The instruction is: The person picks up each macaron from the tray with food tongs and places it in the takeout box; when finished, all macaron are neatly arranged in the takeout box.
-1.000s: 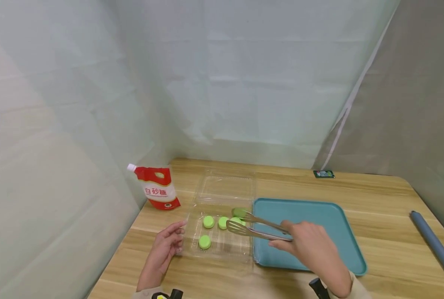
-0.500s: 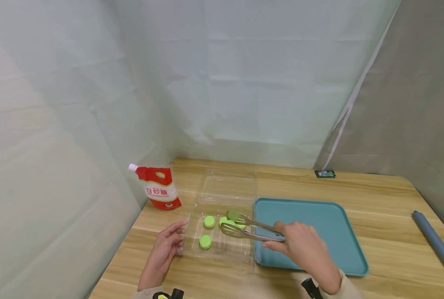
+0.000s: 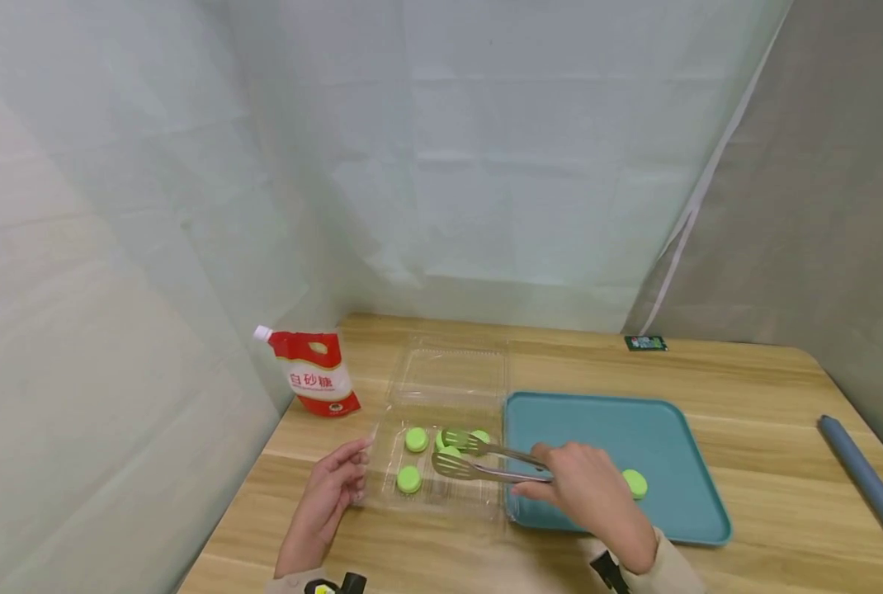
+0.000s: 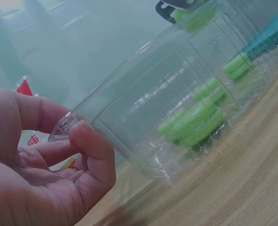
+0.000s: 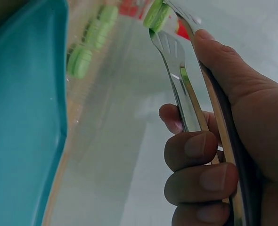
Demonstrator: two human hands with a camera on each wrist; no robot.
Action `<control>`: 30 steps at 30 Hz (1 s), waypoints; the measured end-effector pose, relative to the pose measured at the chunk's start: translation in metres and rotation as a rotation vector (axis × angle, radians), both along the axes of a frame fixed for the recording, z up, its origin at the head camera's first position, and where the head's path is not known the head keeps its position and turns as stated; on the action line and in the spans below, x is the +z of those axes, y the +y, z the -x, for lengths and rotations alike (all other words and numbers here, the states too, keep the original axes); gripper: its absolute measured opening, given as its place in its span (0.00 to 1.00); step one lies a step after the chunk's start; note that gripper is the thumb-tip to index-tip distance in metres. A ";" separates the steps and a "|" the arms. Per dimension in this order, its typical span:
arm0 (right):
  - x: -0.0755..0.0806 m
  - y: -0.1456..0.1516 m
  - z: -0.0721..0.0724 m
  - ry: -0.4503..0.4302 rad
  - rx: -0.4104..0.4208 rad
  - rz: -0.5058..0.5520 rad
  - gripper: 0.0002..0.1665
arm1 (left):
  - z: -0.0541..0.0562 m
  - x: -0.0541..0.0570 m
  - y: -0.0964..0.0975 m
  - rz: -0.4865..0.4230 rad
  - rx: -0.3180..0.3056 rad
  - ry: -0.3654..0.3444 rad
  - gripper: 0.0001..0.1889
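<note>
My left hand pinches the rim of an open clear plastic clamshell box between thumb and fingers at its left side. Several green macarons lie in the box's base. My right hand grips a pair of metal tongs by the handles, reaching over the box from the right. One green macaron is held between the slotted tong tips, raised above the others, near the rim level in the left wrist view. Another macaron lies on the teal tray, partly behind my right hand.
The box's lid lies folded back behind its base. A red and white spouted sugar pouch stands at back left. A small dark flat packet lies at the table's back edge, and a grey-blue rod along the right.
My right hand has moved left with the tongs and the macaron in their tips, uncovering the macaron on the tray and one at the box's right. My left hand has stayed put.
</note>
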State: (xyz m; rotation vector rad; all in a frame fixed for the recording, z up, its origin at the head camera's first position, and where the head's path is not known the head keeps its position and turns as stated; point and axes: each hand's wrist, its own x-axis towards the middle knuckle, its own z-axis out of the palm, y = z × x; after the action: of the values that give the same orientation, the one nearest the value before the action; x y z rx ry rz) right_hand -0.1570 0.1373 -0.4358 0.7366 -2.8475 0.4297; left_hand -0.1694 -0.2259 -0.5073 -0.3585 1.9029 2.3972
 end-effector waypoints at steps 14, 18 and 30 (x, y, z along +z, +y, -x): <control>-0.016 -0.007 0.004 0.044 0.036 -0.037 0.22 | 0.000 0.001 0.002 -0.001 0.006 0.015 0.26; -0.022 -0.007 0.005 0.087 0.034 -0.053 0.23 | 0.000 0.001 0.002 0.007 0.005 0.002 0.26; -0.028 -0.012 0.007 0.115 0.038 -0.072 0.25 | 0.000 0.002 0.001 0.012 0.004 -0.008 0.26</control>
State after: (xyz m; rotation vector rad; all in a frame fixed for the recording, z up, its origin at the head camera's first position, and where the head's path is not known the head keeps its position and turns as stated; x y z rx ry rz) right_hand -0.1640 0.1256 -0.4641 0.8026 -2.7573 0.2819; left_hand -0.1690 -0.2246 -0.5055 -0.3732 1.9161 2.3840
